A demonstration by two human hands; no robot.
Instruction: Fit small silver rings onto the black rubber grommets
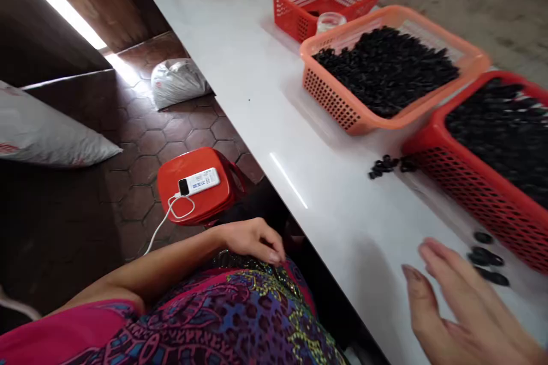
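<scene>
My right hand [464,305] hovers over the white table [342,211], palm down, with thumb and fingers apart and nothing visible in them. Beside its fingertips lie several small black ring-like pieces [483,255]. Another little cluster of black pieces [383,165] sits by the corner of a red basket [471,194] heaped with black pieces. My left hand [257,239] rests at my lap, below the table edge, its fingers loosely curled together. No object shows in it.
An orange basket [329,104] full of black pieces stands beyond the red one. Farther off are a clear jar [330,20] and another red basket [286,14]. A red stool [171,174] carries a white power bank [205,179] with a cable. White sacks [180,81] lie on the floor.
</scene>
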